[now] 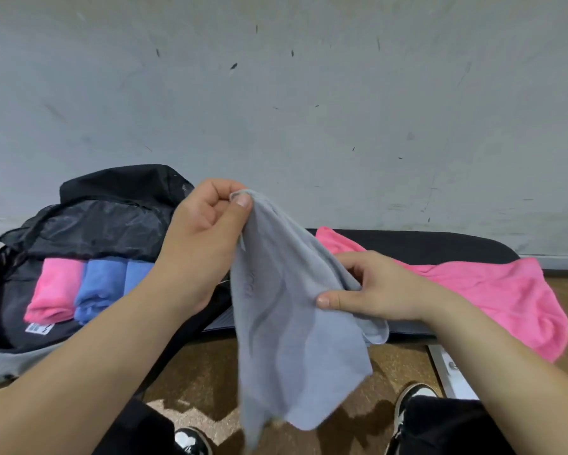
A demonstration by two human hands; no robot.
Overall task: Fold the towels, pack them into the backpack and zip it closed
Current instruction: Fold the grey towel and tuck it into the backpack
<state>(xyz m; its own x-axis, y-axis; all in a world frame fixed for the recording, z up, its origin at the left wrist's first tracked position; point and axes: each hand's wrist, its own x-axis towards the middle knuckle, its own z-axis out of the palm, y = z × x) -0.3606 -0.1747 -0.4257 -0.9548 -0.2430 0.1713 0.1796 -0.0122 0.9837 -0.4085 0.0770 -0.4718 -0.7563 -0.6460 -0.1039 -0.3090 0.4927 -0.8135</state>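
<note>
A grey towel hangs unfolded in front of me. My left hand pinches its top corner between thumb and fingers. Lower on the right, my right hand grips the towel's side edge. The black backpack lies open at the left on a black bench. Inside it sit a folded pink towel and two folded blue towels side by side. A loose pink towel lies spread over the bench's right end.
The black bench stands against a scuffed grey wall. Grey fabric lies at the backpack's near left edge. Below are a brown speckled floor, my dark trousers and black-and-white shoes, and a metal bench leg.
</note>
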